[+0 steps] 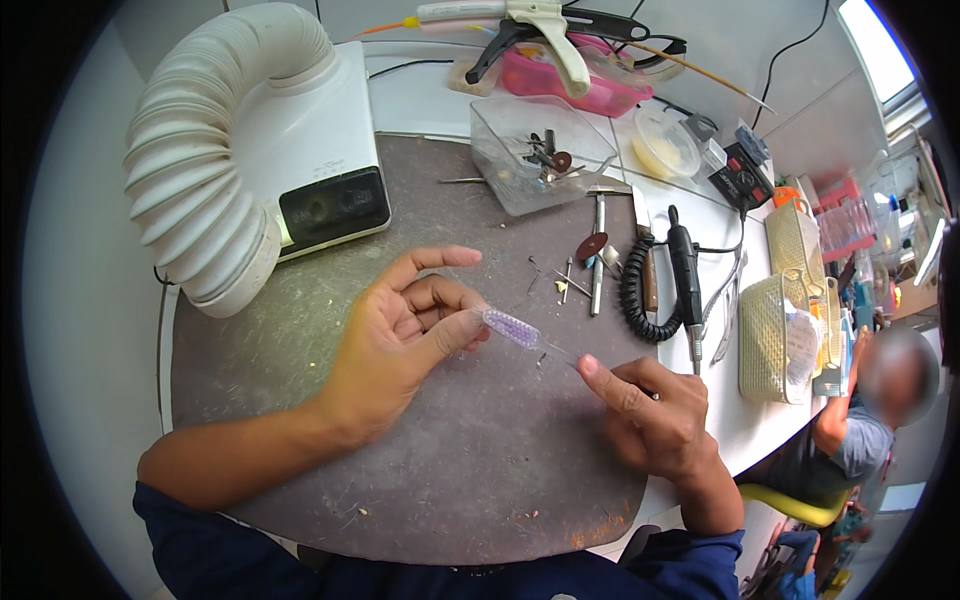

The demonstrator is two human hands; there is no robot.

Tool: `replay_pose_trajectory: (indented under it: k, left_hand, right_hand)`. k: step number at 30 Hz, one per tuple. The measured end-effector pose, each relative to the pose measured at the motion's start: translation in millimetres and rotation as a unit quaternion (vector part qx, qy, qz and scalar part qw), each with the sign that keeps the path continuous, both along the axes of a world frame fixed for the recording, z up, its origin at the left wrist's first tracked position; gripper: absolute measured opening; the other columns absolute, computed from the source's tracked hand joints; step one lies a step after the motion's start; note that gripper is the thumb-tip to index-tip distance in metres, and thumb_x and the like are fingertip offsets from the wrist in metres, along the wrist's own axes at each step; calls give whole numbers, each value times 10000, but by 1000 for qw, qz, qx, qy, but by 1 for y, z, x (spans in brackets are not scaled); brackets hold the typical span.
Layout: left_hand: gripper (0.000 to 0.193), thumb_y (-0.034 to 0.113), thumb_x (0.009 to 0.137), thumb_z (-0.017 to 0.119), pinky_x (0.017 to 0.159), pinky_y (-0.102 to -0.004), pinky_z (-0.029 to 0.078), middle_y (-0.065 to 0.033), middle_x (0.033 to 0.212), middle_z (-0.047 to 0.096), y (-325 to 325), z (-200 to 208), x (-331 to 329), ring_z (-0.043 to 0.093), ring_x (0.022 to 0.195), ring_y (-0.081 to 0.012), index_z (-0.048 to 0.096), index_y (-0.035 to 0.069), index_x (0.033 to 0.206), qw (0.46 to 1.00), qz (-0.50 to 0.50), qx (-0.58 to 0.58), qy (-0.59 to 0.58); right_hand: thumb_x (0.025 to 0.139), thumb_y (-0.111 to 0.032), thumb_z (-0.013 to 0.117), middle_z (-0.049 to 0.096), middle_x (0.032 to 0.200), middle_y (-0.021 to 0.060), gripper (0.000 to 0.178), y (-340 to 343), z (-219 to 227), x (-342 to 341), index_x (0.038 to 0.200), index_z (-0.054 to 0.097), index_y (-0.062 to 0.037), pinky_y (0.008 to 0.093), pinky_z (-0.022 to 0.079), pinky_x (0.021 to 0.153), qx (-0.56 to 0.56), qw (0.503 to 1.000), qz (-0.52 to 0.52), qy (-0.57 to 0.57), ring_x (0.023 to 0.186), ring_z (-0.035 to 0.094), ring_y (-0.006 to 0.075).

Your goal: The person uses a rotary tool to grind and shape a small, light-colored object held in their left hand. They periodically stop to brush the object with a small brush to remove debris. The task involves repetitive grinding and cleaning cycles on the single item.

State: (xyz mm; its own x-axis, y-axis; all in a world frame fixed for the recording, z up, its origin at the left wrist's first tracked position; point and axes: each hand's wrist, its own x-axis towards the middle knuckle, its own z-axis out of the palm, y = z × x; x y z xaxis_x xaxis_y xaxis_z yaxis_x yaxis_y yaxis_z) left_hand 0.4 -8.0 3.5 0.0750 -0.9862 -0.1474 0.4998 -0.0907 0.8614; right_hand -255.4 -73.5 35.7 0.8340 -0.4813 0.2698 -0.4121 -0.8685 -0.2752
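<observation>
In front of me, above the dark work mat, my left hand [400,330] pinches one end of a small clear, purple piece [512,328] between thumb and fingers. It is long and rounded, with bristle-like rows resembling a toothbrush head. My left index finger points outward, off the piece. On the right, my right hand [645,405] is closed around a thin-stemmed tool [562,355], with its thumb along the stem. The stem reaches the near end of the purple piece; whether the two are joined I cannot tell. Fingers hide most of the tool.
A white box with a ribbed hose [190,190] stands back left. Behind the mat sits a clear bin [540,165] of small tools. Burs and a caliper [640,215] lie right, beside a black handpiece [685,270] and woven baskets [775,335]. A person [860,430] sits far right.
</observation>
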Motion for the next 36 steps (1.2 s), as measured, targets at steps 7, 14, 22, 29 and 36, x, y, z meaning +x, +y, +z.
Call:
replay_pose_trajectory:
  k: [7, 14, 22, 29, 36]
  left_hand:
    - [249, 31, 899, 633, 777, -238, 478, -51, 950, 598, 0, -3, 0, 580, 867, -97, 518, 53, 1119, 1000, 22, -8, -1]
    - [130, 30, 898, 633, 787, -239, 475, -56, 963, 599, 1, -6, 0, 576, 870, -98, 556, 52, 1000, 999, 9, -27, -23]
    - [132, 30, 899, 629, 801, -245, 469, -68, 982, 597, 2, -4, 0, 570, 882, -106, 571, 34, 1018, 999, -1, -32, -41]
    - [143, 44, 908, 618, 804, -250, 462, -67, 982, 590, 3, -3, 0, 561, 893, -111, 575, 12, 1040, 998, -5, -32, -49]
    - [195, 59, 915, 608, 817, -255, 462, -63, 981, 586, 4, -4, 1, 553, 895, -102, 586, -7, 1097, 997, -8, -42, -56]
  right_hand:
    - [688, -7, 708, 616, 782, 48, 581, -8, -16, -1, 1255, 622, -106, 297, 487, 520, -50, 996, -47, -54, 624, 602, 188]
    - [727, -8, 730, 647, 866, 90, 404, -26, -8, -8, 1123, 674, -63, 298, 506, 578, -108, 976, -133, -137, 678, 628, 211]
    - [855, -313, 701, 552, 612, 62, 294, -53, 2, -29, 803, 594, -44, 344, 388, 477, -72, 923, -376, 31, 506, 532, 203]
    - [829, -531, 660, 450, 460, 118, 614, -62, 1, -36, 573, 525, 11, 391, 375, 479, 50, 914, -386, 113, 425, 443, 262]
    - [934, -448, 568, 492, 533, 19, 519, -76, -14, -48, 635, 534, -25, 292, 366, 444, 232, 882, -376, -162, 453, 463, 120]
